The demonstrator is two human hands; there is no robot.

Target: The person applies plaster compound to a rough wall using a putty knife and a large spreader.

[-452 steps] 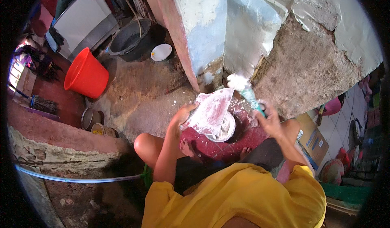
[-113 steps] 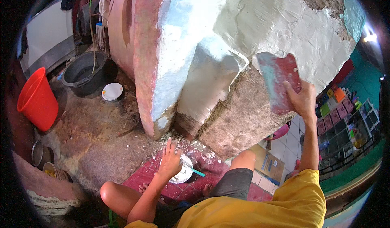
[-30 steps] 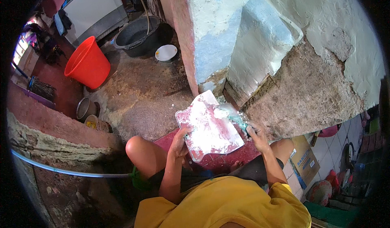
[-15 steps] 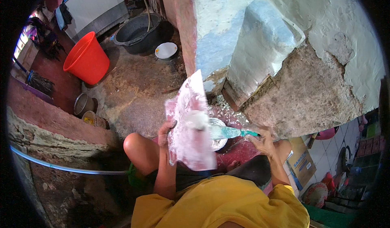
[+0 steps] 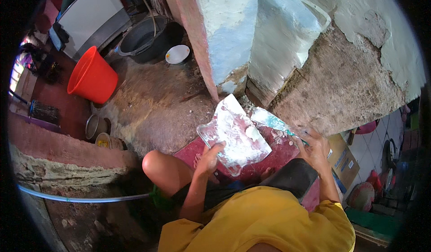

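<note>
My left hand (image 5: 209, 159) grips the near left edge of a flat, irregular board (image 5: 231, 137), thumb on top. White paste is smeared over the board, with a small lump (image 5: 252, 133) near its right side. In my right hand (image 5: 315, 147) is a putty knife (image 5: 272, 120) with a teal handle and a wide blade coated in white. Its blade points left, just beyond the board's right edge and apart from the lump. Ahead stands a plastered wall (image 5: 287, 32) with a rough bare patch (image 5: 336, 86) low on its right.
A red bucket (image 5: 93, 74), a black tub (image 5: 146, 39) and a white plate (image 5: 177, 54) stand on the floor at the far left. Crumbs of debris (image 5: 244, 103) lie at the wall's foot. Cardboard (image 5: 345, 162) leans right of my knee, and a pale hose (image 5: 85, 199) runs at left.
The board has turned and tilted, now lower and further right. The putty knife has come off the paste to the board's right. The bowl seen beneath is now hidden.
</note>
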